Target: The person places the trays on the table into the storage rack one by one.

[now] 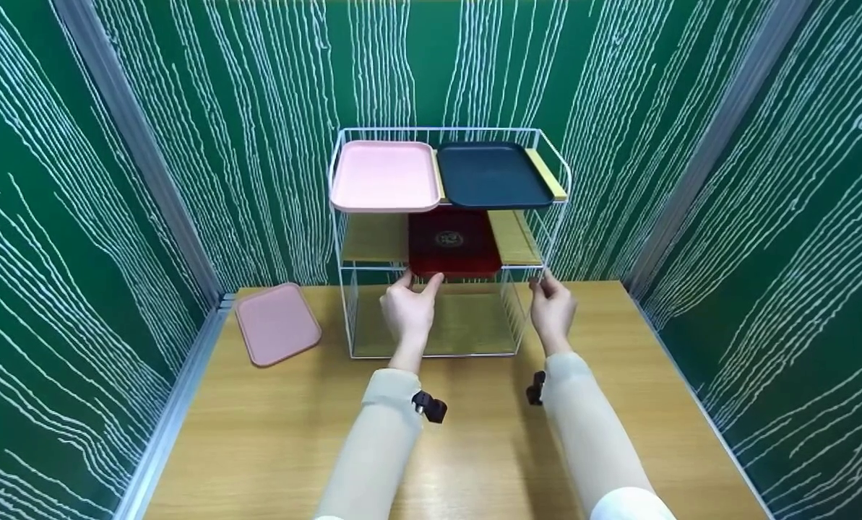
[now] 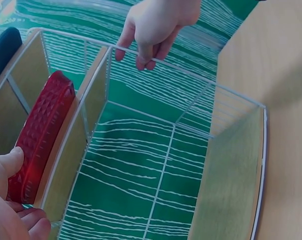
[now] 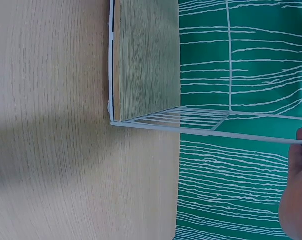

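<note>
A red tray (image 1: 454,245) with a round emblem and a faceted rim lies on the middle shelf of a white wire rack (image 1: 431,269), its front edge at the shelf's front. My left hand (image 1: 409,309) pinches the tray's front left corner. In the left wrist view, the thumb of this hand (image 2: 6,185) presses the red rim while the other fingers curl by the corner. My right hand (image 1: 553,310) grips the rack's right front post, and in the right wrist view only part of this hand (image 3: 297,185) shows at the edge.
On the top shelf sit a pink tray (image 1: 386,177) and a dark blue tray (image 1: 496,175) side by side. Another pink tray (image 1: 279,325) lies on the wooden table (image 1: 474,448), left of the rack. Green walls (image 1: 799,217) with white lines enclose the table's back and sides.
</note>
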{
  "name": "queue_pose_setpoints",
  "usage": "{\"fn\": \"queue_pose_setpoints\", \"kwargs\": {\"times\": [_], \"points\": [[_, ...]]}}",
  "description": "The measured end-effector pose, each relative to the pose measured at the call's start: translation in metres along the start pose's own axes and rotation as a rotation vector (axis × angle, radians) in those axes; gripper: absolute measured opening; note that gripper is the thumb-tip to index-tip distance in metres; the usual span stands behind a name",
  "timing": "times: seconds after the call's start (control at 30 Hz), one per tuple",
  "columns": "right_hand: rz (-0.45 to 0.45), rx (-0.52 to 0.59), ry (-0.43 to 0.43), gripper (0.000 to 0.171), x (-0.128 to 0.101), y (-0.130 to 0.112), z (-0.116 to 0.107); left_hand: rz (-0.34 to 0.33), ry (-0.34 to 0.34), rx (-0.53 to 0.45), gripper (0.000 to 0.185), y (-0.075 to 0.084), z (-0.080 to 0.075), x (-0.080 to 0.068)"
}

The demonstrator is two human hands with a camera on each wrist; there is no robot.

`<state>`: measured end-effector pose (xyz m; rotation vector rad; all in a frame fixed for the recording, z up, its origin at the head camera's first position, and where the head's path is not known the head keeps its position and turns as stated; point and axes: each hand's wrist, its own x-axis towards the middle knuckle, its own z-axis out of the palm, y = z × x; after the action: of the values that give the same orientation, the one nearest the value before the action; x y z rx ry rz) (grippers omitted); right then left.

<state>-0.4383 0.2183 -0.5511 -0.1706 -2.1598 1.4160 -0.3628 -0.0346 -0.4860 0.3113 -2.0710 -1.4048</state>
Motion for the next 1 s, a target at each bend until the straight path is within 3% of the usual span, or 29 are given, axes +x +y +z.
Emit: {"fn": "queue_pose_setpoints", "kwargs": {"times": [0.23, 0.57, 1.0], "points": [[-0.022, -0.031, 0.017, 0.038, -0.0005, 0.0014, 0.0005, -0.036, 0.006, 0.051, 0.044, 0.0031, 0.0034, 0.0029], [0.010, 0.016, -0.026, 0.040, -0.0012, 0.0007, -0.0019, -0.093, 0.008, 0.081, 0.052, 0.0091, 0.0066, 0.0019], [0.019, 0.006, -0.024, 0.039, 0.0006, 0.0012, -0.0008, -0.109, 0.020, 0.094, 0.048, 0.0098, 0.0105, 0.0041]]}}
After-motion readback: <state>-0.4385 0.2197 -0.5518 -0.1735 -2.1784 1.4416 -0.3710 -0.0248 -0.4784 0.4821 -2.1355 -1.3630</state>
